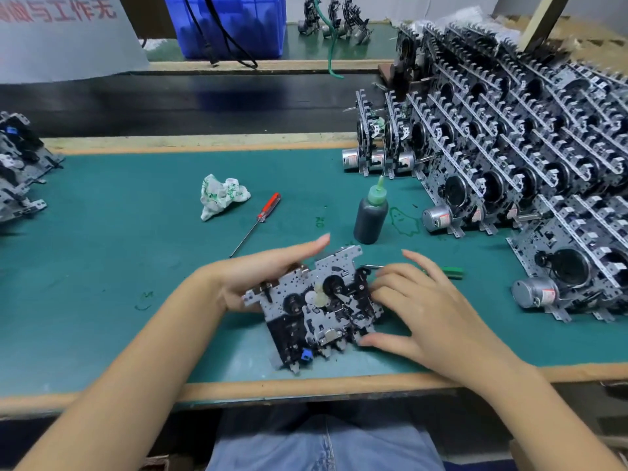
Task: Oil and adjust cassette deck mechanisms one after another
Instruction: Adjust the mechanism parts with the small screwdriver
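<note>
The right hand's fingertips [380, 283] curled onto the right edge of a cassette deck mechanism [319, 307], with the thumb pressed against its lower right corner, so the right hand [428, 311] gripped that side. The left hand [261, 270] cupped the mechanism's upper left edge from behind, its fingers extended and nearly straight past the top of the metal plate, its thumb hidden under the plate; whether it truly clasped the part could not be told.

The mechanism sat tilted on the green bench mat [136, 266], near the front edge, between the two hands. A green-handled screwdriver [445, 271] lay on the mat just behind the right hand, partly hidden by its fingers. An oil bottle [370, 215] with a green nozzle stood upright just beyond the mechanism. A red-handled screwdriver [261, 219] lay to its left, and a crumpled cloth [221, 197] rested farther left again.

On the right, a large stack of mechanisms [509, 158] stood in leaning rows. More mechanisms [17, 171] lay at the far left edge. A blue crate [231, 25] sat beyond the dark conveyor belt [170, 103].
</note>
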`<action>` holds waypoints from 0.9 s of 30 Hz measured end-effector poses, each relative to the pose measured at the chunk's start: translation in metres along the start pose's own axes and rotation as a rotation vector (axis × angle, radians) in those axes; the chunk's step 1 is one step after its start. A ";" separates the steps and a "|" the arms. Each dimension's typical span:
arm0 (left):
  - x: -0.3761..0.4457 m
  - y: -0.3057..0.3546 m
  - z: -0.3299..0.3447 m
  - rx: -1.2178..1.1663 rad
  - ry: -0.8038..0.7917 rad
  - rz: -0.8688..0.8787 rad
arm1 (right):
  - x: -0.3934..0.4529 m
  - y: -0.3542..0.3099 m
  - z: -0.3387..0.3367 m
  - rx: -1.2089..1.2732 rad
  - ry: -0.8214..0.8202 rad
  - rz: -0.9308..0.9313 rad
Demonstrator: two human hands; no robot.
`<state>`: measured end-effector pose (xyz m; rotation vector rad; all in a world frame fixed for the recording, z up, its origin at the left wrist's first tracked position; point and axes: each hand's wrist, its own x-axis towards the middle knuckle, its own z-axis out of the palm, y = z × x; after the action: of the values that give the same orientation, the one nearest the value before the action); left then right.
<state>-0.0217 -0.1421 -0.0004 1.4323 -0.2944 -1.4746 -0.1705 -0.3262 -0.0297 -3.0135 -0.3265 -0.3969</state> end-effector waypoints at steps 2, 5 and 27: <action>-0.001 0.003 -0.007 -0.018 0.065 0.020 | -0.006 0.000 0.005 -0.008 0.076 0.025; -0.007 -0.005 -0.007 -0.057 0.293 0.169 | -0.016 -0.002 0.010 0.028 0.144 0.115; -0.013 -0.072 0.035 1.277 1.178 0.386 | -0.008 -0.009 0.020 0.023 0.183 0.142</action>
<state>-0.0881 -0.1153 -0.0373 2.7258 -0.7363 0.2131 -0.1752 -0.3165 -0.0505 -2.9247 -0.1011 -0.6451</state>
